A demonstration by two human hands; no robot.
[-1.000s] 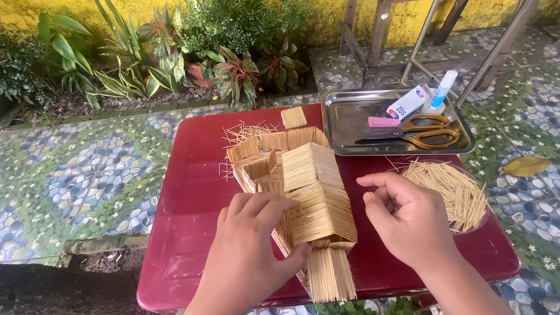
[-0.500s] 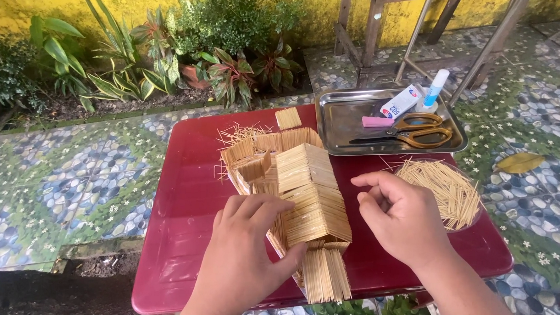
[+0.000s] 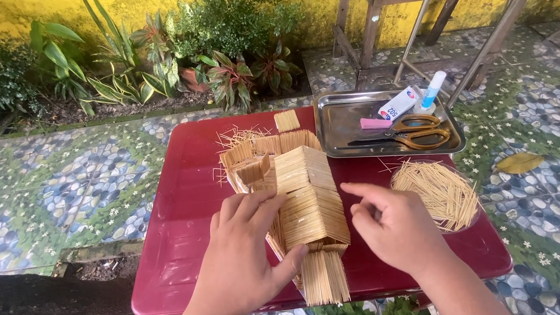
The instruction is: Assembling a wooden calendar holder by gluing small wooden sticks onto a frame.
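1. While I look down at the red table [image 3: 181, 199], my left hand [image 3: 243, 260] lies flat against the near left side of the toothpick house [image 3: 297, 201], fingers spread over its wall and thumb tucked under the lower edge of the roof.
2. My right hand [image 3: 399, 228] hovers just right of the house with fingers loosely curled and forefinger stretched toward the roof; it grips nothing, and I cannot tell whether the fingertip touches the sticks.
3. The house stands at the middle of the table, its pitched roof of pale sticks running away from me, with a fence-like panel [image 3: 325, 276] of upright sticks at its near end.
4. Behind it a low walled section [image 3: 264, 153] of the same sticks adjoins the house, loose toothpicks [image 3: 235, 137] lie scattered at its far left, and a small square panel [image 3: 286, 120] rests near the table's far edge.
5. To my right a heap of toothpicks [image 3: 439, 191] fills a clear round dish, near my right hand.
6. At the far right corner a steel tray [image 3: 335, 127] holds orange-handled scissors [image 3: 411, 133], a small white box [image 3: 397, 103], a pink stick [image 3: 376, 123] and a blue-capped glue bottle [image 3: 433, 89].
7. Beyond the table, leafy plants [image 3: 226, 71] grow before a yellow wall.
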